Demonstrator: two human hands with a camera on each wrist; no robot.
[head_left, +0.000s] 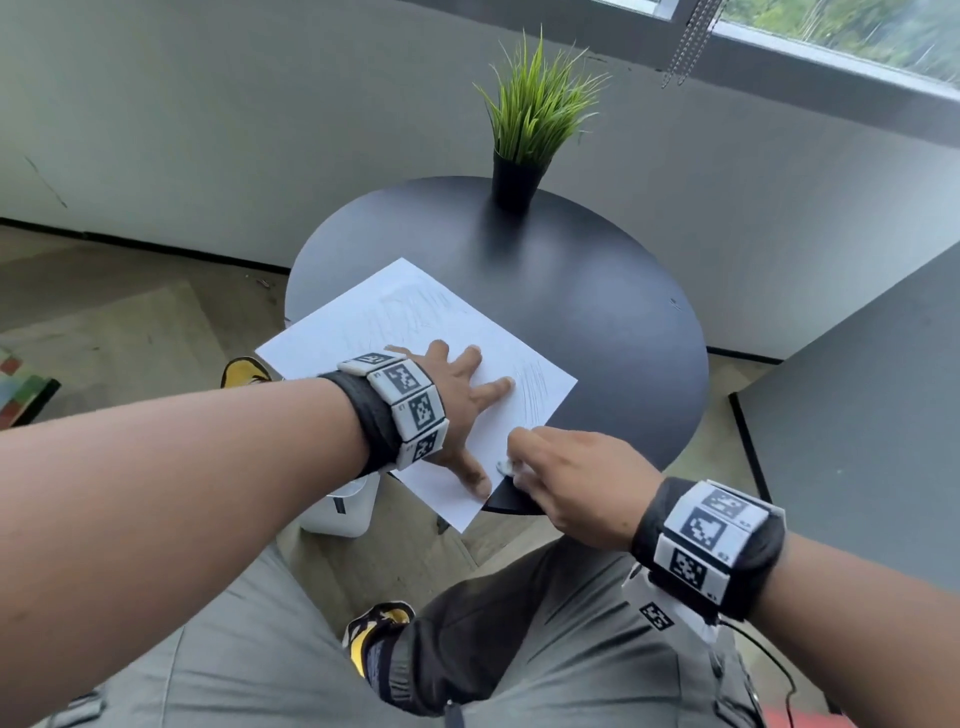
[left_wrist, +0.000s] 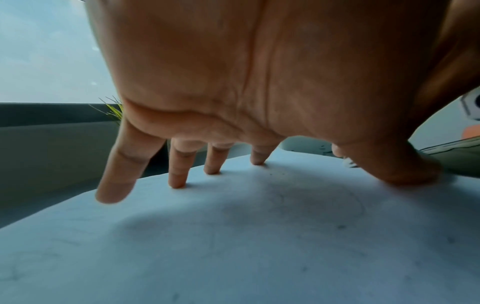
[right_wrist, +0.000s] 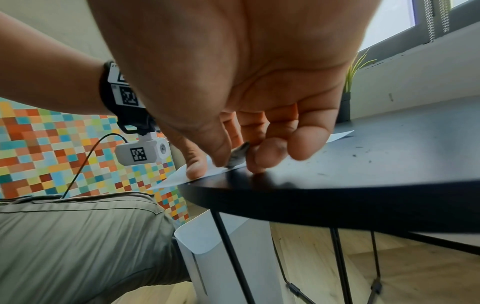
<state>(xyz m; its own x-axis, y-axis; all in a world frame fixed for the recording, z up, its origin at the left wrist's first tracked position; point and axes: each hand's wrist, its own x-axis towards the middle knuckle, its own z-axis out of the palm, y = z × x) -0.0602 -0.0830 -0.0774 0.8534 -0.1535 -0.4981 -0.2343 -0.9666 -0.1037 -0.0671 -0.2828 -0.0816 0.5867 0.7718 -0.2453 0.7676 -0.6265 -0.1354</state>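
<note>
A white sheet of paper (head_left: 415, 322) with faint pencil marks lies on the round black table (head_left: 597, 312), its near corner hanging over the edge. My left hand (head_left: 467, 410) lies spread on the sheet, with straight fingertips (left_wrist: 179, 183) and the thumb pressing down on the paper (left_wrist: 233, 246). My right hand (head_left: 514, 462) is at the sheet's near right edge. Its thumb and fingers pinch a small grey object (right_wrist: 241, 151) against the paper (right_wrist: 176, 176). Dark smudges show on those fingertips (right_wrist: 270, 152).
A potted green grass plant (head_left: 524, 135) stands at the table's far side. A white appliance (head_left: 337, 509) stands on the floor under the table's near edge, beside the thin black legs (right_wrist: 228, 246). Another grey tabletop (head_left: 857, 415) is at the right. My knees are just below.
</note>
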